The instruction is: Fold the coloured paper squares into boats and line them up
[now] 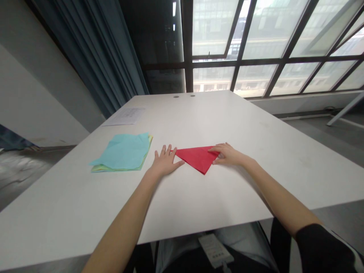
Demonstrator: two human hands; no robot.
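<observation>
A red sheet (196, 156) is lying on the smooth, matte white table (176, 204) in front of the person, between the two hands, and it is forming a flat triangle with a long, nearly straight far edge and a blunt point that is facing the person. Its surface is looking thin, soft and evenly coloured, though whether it is cloth or paper I cannot tell. The left hand (165, 161) is resting palm down at the narrow left corner, its fingers fanning wide and its thumb stretching toward the slanting near edge. The right hand (224, 154) is bending over the right corner, its fingers lying on the red surface and its thumb standing apart near the lower edge; whether it is pinching the corner I cannot tell. To the left of the left hand, well apart from the red triangle, a stack of coloured sheets (125, 151) is sitting in a loose, roughly square pile, a slightly rumpled turquoise layer covering yellow and green edges. Beyond the stack, a flat printed paper (125, 116) is lying near the table's left side. Past the table, a blue-grey curtain (93, 45) is hanging in deep vertical folds beside dark-framed window panes (216, 26), while a rectangular card (215, 250) is lying over the person's lap.
</observation>
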